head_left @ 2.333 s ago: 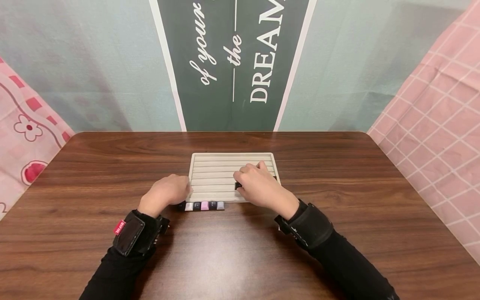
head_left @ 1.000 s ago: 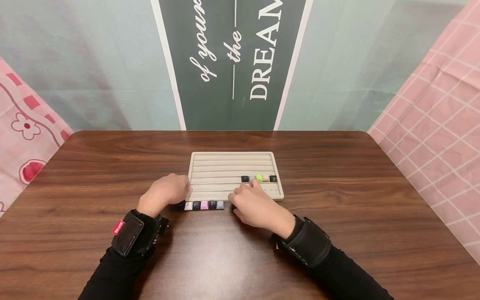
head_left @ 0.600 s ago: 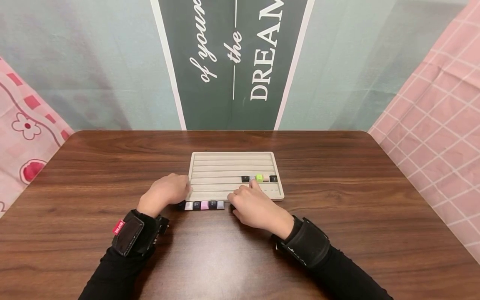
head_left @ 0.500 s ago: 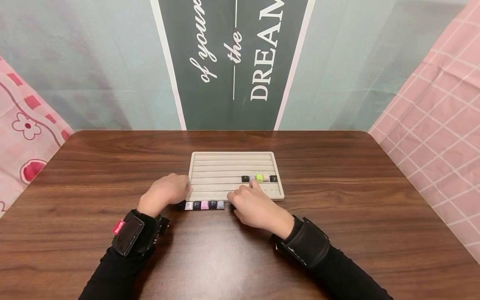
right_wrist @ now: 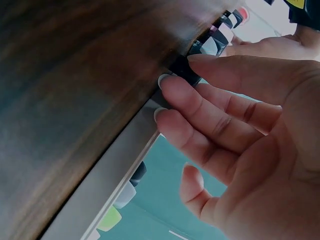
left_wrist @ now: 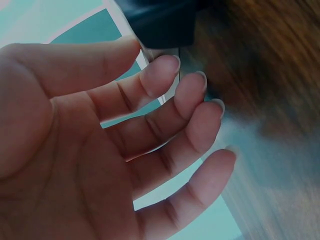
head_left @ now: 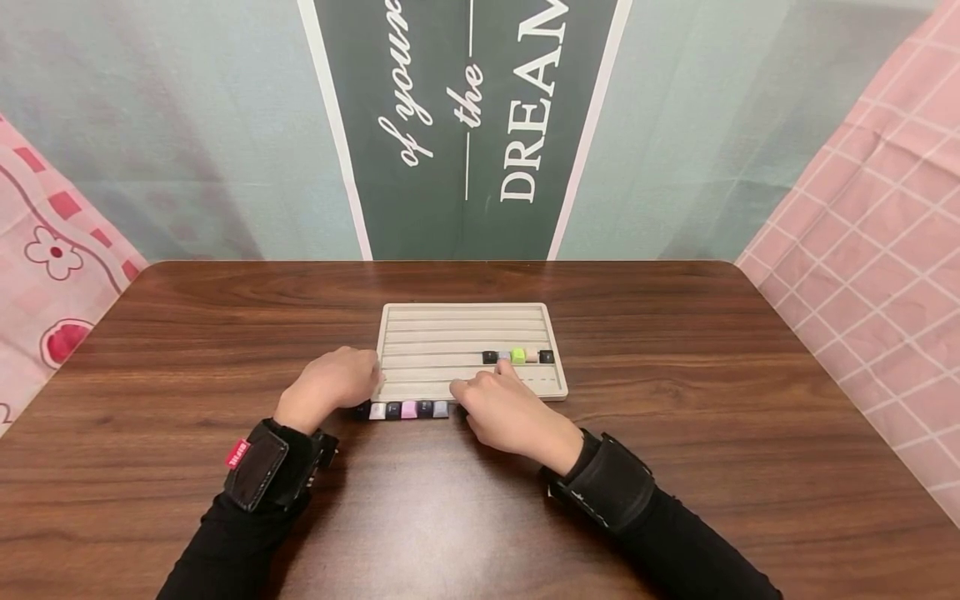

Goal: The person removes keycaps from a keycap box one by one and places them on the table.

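Observation:
In the head view, my left hand (head_left: 333, 385) rests at the left edge of a cream ridged tray (head_left: 427, 360). Its loosely bent fingers lie along the tray's side in the left wrist view, close to a dark keycap (left_wrist: 160, 25). My right hand (head_left: 517, 417) is low at the tray's near edge. Thumb and fingertips pinch a black keycap (right_wrist: 184, 70) there, in the right wrist view; in the head view the hand mostly hides it. A row of dark, white, pink and grey keycaps (head_left: 408, 410) runs along the tray's near edge between both hands.
Several keycaps stand in one tray groove on the right: black, grey, a lime green one (head_left: 518, 356), beige and black. The brown wooden table (head_left: 420, 500) surrounds the tray. Behind it hangs a curtain (head_left: 262, 125) with lettering.
From over the tray, my right hand has come down to its near edge with a black keycap, uncovering the keycaps in the groove. It then edges slightly left. The left hand stays put.

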Tool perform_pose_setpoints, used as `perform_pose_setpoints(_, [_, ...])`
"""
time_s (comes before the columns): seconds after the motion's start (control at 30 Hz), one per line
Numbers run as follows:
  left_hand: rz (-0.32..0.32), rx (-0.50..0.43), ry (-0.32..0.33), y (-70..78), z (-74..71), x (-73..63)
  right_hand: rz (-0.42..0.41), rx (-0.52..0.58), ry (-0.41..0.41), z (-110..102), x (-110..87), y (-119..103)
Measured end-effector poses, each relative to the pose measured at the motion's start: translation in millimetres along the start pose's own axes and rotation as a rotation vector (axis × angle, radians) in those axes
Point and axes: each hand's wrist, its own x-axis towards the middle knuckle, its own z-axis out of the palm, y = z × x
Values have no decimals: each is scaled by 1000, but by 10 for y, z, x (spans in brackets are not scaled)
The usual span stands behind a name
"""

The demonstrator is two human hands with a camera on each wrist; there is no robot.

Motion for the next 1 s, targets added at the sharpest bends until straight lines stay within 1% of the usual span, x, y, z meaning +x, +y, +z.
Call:
perform_pose_setpoints(0.23, [-11,-2,-8,-5,2,-1,8,-17,-1,-1,27,-26])
perform_pose_setpoints(0.47, [-3,-4,-1,-18,16,6,3,-49,16,1,47,-52])
perform_pose_setpoints(1.0, [7,-2,6,-17,39,-14,9,-30,-7,13,67,-103])
